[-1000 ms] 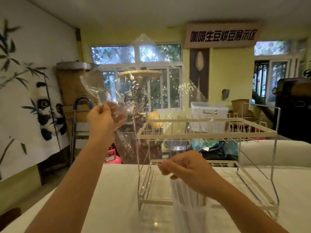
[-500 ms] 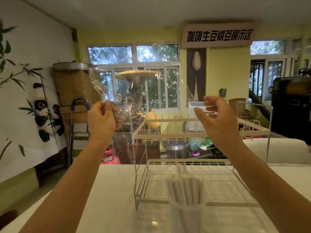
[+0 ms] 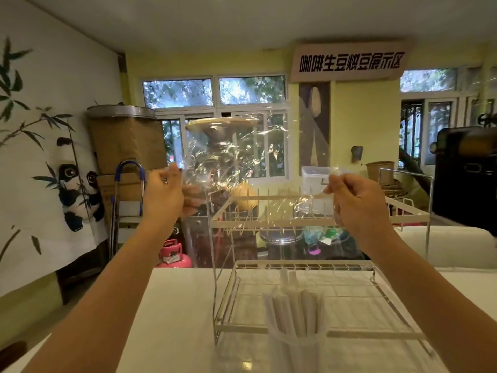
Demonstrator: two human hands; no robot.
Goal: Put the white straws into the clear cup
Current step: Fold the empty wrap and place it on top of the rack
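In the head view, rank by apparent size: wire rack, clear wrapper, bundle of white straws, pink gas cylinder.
1. wire rack
2. clear wrapper
3. bundle of white straws, nearest the camera, so this place is unsure
4. pink gas cylinder, farther off

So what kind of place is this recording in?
Probably a coffee shop's roasting display area: the sign reads "coffee green bean roasting display zone", a dark roaster-like machine stands at right, and a wire rack sits on the white counter.

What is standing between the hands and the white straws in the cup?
Only the clear plastic wrapper, held up by the left hand and right hand. The white straws already stand in the clear cup, uncovered.
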